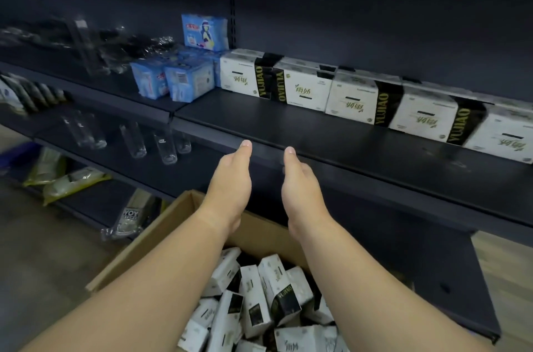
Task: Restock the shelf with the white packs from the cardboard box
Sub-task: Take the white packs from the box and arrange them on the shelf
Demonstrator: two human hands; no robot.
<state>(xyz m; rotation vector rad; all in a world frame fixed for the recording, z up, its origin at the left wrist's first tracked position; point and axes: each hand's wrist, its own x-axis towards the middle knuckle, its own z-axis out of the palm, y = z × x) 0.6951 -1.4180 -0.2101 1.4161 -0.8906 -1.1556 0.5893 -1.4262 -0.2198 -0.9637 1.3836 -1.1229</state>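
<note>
1. Both forearms reach forward from the bottom edge, bare, side by side over the cardboard box [161, 224].
2. Left hand [230, 187] is empty, thumb pointing up toward the shelf lip, fingers curled downward and mostly hidden behind the palm.
3. Right hand [300, 193] mirrors it, empty too, thumb raised, palm facing the left one with a gap between them; neither hand touches a pack or the shelf.
4. Directly beneath the arms, the box is open and holds a loose jumble of white packs [259, 294] with black bands, lying at mixed angles.
5. Just beyond the thumbs runs the front edge of the dark shelf [288, 126], its near strip bare.
6. Along the back of that shelf stands a row of the same white packs [352, 97], touching one another and running off to the right; at the left end of the row a second layer rests on top.
7. Left of the row sit blue packs [173, 80], with one more blue pack upright behind them.
8. Further left lie clear wrapped items, too dim to identify.
9. On the lower shelf to the left stand clear glasses [165, 147], and below those lie yellowish bags [69, 181].
</note>
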